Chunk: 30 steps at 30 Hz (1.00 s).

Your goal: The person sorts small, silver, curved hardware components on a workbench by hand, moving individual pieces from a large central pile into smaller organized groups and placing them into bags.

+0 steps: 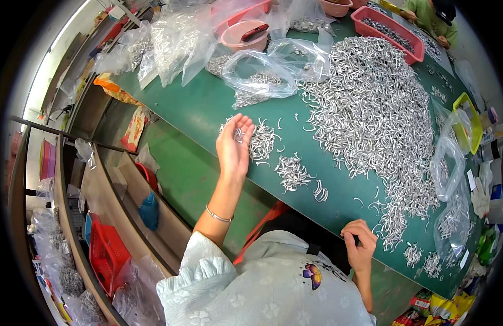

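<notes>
My left hand [234, 149] is cupped palm up over the table's near left edge, with a few small curved silver metal pieces [239, 135] in it. Right beside its fingers lies a small heap of the same pieces [262, 142], partly covered by the hand. A second small heap [293, 173] and a short row of separate pieces [320, 192] are nearer to me. At the near table edge my right hand [361, 242] has its fingers curled in; whether anything is inside them is hidden. A large pile of curved pieces [376, 108] spreads to its far side.
On the green table [186, 117] stand clear plastic bags [259, 73], a pink basin with a phone [255, 32] on it, and a pink tray [420, 51]. Another person [433, 22] sits at the far right. Shelves with a red basket [107, 255] are at left.
</notes>
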### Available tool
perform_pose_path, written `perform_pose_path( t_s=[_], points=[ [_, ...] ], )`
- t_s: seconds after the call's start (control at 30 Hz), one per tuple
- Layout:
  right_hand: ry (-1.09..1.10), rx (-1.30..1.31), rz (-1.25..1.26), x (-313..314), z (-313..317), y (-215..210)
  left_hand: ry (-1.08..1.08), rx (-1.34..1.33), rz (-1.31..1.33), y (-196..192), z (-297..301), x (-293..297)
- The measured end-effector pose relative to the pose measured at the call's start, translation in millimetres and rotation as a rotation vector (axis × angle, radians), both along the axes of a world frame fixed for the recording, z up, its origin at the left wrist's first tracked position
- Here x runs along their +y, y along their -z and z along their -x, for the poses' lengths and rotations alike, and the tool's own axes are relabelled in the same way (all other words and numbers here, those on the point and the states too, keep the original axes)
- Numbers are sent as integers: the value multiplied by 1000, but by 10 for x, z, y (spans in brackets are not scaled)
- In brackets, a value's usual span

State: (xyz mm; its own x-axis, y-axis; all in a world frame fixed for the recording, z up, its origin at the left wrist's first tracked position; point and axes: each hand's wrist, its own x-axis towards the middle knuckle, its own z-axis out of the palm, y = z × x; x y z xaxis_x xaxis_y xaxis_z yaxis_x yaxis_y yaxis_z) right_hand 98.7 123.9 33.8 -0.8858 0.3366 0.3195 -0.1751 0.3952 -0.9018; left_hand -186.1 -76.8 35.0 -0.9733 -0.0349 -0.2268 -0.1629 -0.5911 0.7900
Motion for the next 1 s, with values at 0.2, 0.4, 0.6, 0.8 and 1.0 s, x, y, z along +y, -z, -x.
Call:
perform_pose_path(
  t_s=[0.2,0.4,0.6,0.8,1.0],
  points=[
    [51,-58,94,-13,-18,74,-45,-105,-81,51,163,-30],
    [40,-98,101,-21,7,84,94,98,147,147,217,-28],
    [-23,-161,199,29,-217,87,385,457,857,420,249,-28],
    [-104,-422,375,290,-1242,95,93,617,839,126,-57,-23],
    [221,-1212,-57,-72,-2623,1036,249,1155,684,46,-1104,-79]
  ],
)
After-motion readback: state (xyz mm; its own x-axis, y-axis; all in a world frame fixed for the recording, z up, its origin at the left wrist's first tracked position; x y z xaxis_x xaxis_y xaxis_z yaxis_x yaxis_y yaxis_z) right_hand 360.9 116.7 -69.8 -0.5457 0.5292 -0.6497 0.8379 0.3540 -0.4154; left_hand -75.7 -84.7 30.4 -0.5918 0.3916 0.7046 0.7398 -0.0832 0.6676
